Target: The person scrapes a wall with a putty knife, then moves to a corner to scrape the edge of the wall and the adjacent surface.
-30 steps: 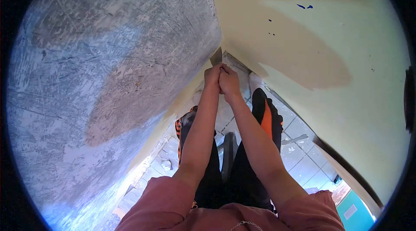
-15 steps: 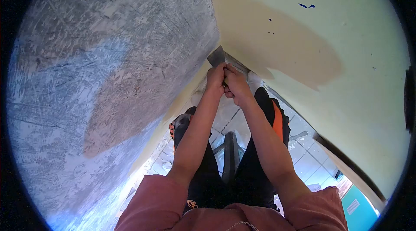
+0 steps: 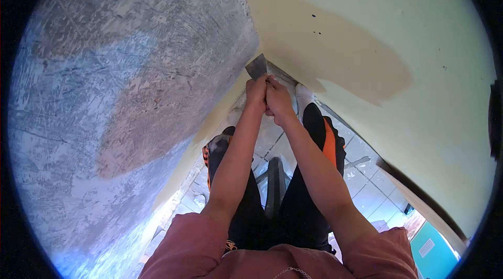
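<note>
Both my hands are clasped together around the handle of a scraper, which their fingers largely hide. My left hand [image 3: 255,93] wraps the handle from the left, and my right hand [image 3: 279,100] closes over it from the right. Beyond the fingers the scraper's wide metal blade [image 3: 257,66] points away from me, its edge right at the lower part of the rough grey wall [image 3: 173,53], close to the corner. On the other side of that corner is the painted yellowish wall [image 3: 335,53].
My knees, in black trousers with orange stripes, flank a dark stool-like frame [image 3: 274,190] between my legs. White floor tiles [image 3: 365,198] carry smears and debris. A wooden edge [image 3: 424,200] runs along the lower right, beside a teal object [image 3: 432,250].
The view has shifted slightly, and the blade has tilted a little further left. Both hands keep their grip on the scraper near the corner.
</note>
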Demonstrator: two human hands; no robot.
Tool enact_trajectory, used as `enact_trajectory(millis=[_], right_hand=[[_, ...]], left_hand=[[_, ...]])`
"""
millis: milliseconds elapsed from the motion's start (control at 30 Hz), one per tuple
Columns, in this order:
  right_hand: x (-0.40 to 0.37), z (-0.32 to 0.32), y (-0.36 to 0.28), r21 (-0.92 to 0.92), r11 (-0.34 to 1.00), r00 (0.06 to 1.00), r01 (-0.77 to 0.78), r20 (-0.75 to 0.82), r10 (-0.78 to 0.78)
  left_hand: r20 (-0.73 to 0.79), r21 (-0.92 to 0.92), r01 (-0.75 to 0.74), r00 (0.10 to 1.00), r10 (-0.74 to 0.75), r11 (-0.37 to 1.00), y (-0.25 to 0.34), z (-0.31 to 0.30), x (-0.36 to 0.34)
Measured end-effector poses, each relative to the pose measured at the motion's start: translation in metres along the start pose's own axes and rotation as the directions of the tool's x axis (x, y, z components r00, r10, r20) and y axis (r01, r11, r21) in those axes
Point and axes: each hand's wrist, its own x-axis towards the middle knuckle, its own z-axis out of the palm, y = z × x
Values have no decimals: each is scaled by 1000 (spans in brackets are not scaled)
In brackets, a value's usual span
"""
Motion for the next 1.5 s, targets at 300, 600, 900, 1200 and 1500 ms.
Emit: enact_trajectory(millis=[300, 600, 900, 1200, 1500], right_hand=[[50, 30, 41, -297, 934, 967, 197, -98, -235], [53, 26, 46, -357, 908, 968, 219, -37, -248], [-15, -4, -14, -176, 983, 978, -54, 191, 88], [2, -4, 5, -410, 909, 996, 79, 66, -57], [20, 13, 34, -497, 817, 948, 291, 34, -316]], left_hand=[[-55, 107, -21, 998, 27, 994, 10, -31, 26], [-64, 101, -29, 997, 35, 994, 23, -19, -5], [-51, -165, -19, 999, 11, 986, -2, -11, -23], [2, -203, -1, 1000, 2, 979, -15, -15, -4], [-22, -127, -1, 1000, -2, 992, 0, -25, -8]])
